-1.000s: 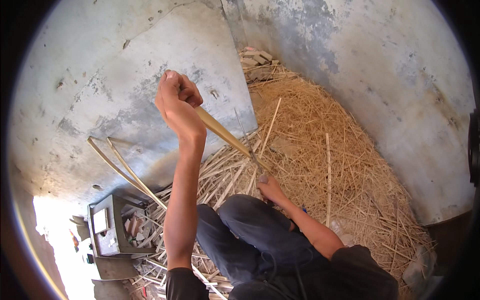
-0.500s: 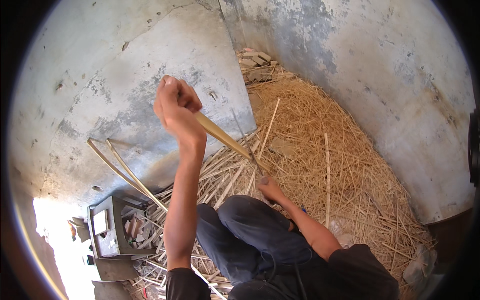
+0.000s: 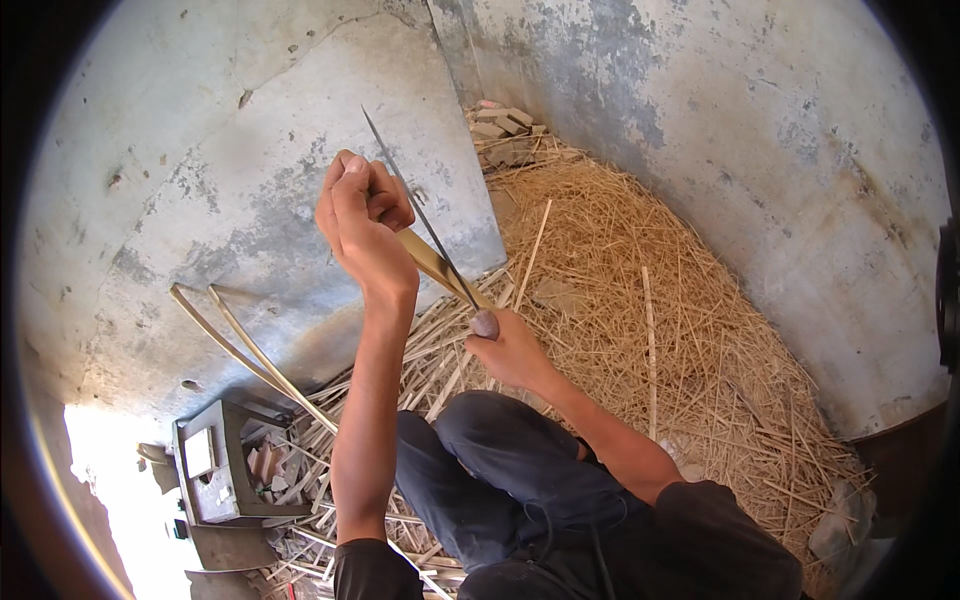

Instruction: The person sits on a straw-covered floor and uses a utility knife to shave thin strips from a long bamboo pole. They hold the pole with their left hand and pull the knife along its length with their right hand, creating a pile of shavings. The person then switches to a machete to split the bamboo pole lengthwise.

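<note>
My left hand (image 3: 366,218) is raised in front of the wall, its fingers closed on the upper end of a pale bamboo strip (image 3: 424,256). From there the strip slants down and right toward my other hand. My right hand (image 3: 514,352) grips the round-ended handle of a long, thin-bladed knife (image 3: 418,212). Its dark blade points up and left across the strip, and the tip reaches above my left hand. Whether the edge touches the strip I cannot tell. The strip's lower part is hidden behind my right hand.
Fine shavings (image 3: 620,260) and loose bamboo strips (image 3: 440,350) cover the floor. Two bent strips (image 3: 250,350) lean on the left wall (image 3: 300,120). A grey box-like casing (image 3: 215,465) holding rubble sits at lower left. Brick pieces (image 3: 505,122) lie in the far corner.
My right hand and the knife have moved up and left, closer to my left hand, and the blade now crosses higher. My left hand has barely shifted.
</note>
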The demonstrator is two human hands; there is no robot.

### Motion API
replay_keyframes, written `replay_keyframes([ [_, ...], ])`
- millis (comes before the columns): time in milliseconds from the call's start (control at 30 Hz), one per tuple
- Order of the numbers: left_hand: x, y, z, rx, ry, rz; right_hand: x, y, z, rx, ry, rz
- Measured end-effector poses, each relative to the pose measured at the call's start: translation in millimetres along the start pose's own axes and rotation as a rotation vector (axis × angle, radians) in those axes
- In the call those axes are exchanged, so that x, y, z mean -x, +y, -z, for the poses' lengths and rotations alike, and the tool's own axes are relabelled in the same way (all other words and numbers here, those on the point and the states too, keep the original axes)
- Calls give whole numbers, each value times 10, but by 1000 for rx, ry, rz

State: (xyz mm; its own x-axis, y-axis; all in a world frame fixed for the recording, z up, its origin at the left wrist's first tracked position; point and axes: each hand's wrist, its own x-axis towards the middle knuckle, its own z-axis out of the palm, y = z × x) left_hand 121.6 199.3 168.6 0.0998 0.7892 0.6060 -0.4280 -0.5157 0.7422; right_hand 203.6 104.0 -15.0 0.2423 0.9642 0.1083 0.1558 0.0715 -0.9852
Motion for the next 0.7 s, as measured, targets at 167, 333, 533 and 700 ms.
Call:
replay_keyframes([
  [167,18,8,13,-3,-14,-6,145,1693,-175,57,99,-184],
  [333,-37,34,172,-5,21,5,242,1759,-33,-139,11,-496],
  [533,1,37,77,-2,13,5,150,915,-118,19,109,-228],
  [700,21,41,53,-11,56,1,55,90,-173,31,93,31],
])
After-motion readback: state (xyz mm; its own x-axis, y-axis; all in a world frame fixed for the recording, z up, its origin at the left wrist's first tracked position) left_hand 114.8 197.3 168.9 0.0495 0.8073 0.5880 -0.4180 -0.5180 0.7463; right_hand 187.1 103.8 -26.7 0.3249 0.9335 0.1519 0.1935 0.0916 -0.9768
